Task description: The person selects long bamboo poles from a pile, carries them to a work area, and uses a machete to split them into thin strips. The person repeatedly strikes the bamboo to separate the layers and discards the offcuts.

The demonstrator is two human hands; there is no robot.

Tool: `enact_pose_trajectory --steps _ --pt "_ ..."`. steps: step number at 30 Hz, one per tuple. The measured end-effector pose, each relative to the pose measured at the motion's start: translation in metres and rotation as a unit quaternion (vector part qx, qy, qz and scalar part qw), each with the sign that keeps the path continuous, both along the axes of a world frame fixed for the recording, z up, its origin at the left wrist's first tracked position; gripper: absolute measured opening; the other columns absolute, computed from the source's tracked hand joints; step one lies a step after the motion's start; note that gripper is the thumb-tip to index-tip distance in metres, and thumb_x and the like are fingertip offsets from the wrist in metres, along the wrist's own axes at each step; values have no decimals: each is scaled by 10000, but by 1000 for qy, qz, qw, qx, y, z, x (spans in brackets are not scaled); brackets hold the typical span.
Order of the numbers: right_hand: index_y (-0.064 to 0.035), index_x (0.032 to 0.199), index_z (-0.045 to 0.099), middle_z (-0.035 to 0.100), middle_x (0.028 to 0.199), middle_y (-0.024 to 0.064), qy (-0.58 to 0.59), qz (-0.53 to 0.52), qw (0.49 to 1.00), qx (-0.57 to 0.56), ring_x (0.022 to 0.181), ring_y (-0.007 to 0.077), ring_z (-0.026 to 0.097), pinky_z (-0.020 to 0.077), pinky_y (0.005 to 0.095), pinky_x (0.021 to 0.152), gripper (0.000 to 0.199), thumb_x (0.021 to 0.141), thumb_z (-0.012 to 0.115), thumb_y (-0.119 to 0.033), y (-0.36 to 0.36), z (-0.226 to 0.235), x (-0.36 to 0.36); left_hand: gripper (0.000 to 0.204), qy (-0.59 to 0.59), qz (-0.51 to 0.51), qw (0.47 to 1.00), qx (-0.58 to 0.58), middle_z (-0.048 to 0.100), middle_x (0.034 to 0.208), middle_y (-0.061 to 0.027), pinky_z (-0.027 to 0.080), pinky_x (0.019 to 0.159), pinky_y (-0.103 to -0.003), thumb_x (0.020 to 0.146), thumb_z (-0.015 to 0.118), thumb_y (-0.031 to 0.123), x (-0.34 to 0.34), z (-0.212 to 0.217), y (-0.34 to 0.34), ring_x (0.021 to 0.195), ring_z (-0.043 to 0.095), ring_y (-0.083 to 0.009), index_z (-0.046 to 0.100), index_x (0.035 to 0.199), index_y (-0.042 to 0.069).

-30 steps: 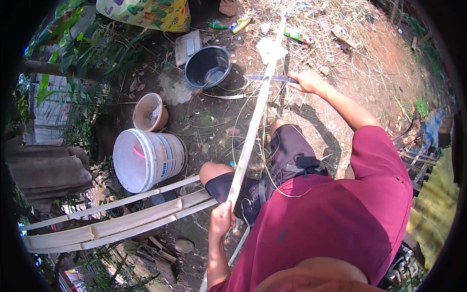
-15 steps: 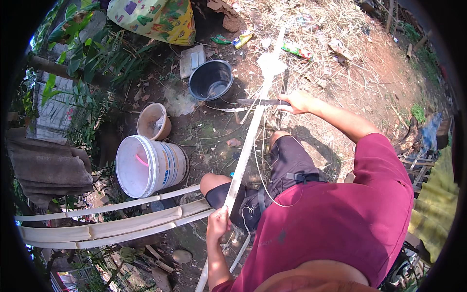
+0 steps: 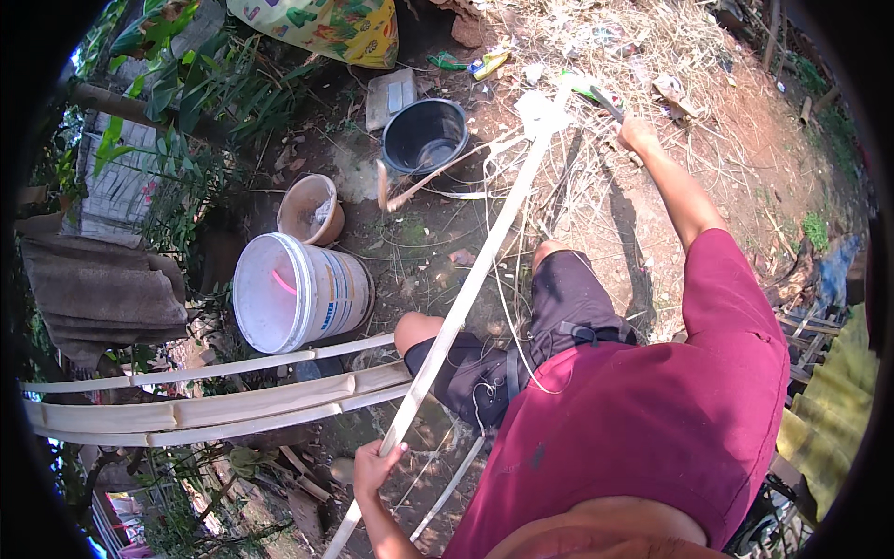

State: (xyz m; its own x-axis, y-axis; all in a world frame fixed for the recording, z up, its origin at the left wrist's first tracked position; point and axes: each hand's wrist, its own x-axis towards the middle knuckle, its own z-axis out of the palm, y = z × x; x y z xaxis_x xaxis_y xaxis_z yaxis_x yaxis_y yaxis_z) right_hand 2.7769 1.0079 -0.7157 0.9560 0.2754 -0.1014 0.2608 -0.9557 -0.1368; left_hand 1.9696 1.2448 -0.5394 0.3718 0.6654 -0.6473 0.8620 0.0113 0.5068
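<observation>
A long pale bamboo strip (image 3: 473,279) runs slantwise from lower left, across my bent left knee, to the bright far ground. My left hand (image 3: 374,469) is closed round its near part. At the far right, my right hand (image 3: 639,137) grips the handle of a knife (image 3: 607,102), its blade pointing forward and left, close to the strip's far end but apart from it. A peeled bamboo sliver (image 3: 438,175) curls off to the left of the strip, beside the black basin. A thin strand hangs near my lap.
Split bamboo lengths (image 3: 233,406) lie to my left. Beyond them are a white bucket (image 3: 346,296) on its side, a tan pail (image 3: 296,216) and the black basin (image 3: 426,138). Shavings (image 3: 643,56) litter the far ground. A patterned sack (image 3: 345,28) stands at the far left.
My right hand with the knife has swung forward and right, away from the strip. My left hand has moved nearer and left along with the strip. A curled sliver now shows by the basin.
</observation>
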Motion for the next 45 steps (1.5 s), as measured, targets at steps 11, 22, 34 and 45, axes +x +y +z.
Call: enact_pose_trajectory --steps 11,22,34,45 --pt "-72 1367 476 653 1186 264 135 83 927 341 1105 403 647 490 465 961 572 927 613 -412 0 45 -95 409 -106 -179 963 170 702 908 -264 526 817 -453 903 667 277 184 -63 3 909 701 -417 606 1218 23" --pt "-113 1287 584 611 705 207 117 539 812 188 726 414 637 517 529 760 490 960 593 -478 41 66 -332 369 -155 -217 963 33 517 587 -59 408 550 -374 985 620 283 265 -112 19 560 486 -142 593 794 -32" --pt "-126 1330 578 716 948 222 142 456 857 195 907 424 695 558 505 805 479 997 525 -467 55 64 -232 313 -139 -128 981 -36 516 588 40 376 466 -258 1002 636 290 132 -81 -29 507 471 -57 603 813 43" --pt "-124 1290 596 695 835 212 111 411 883 195 811 418 689 553 491 702 453 994 535 -463 67 61 -168 350 -32 -141 984 104 574 585 -141 440 544 -373 968 661 336 55 -47 -65 536 521 -159 677 900 -7"
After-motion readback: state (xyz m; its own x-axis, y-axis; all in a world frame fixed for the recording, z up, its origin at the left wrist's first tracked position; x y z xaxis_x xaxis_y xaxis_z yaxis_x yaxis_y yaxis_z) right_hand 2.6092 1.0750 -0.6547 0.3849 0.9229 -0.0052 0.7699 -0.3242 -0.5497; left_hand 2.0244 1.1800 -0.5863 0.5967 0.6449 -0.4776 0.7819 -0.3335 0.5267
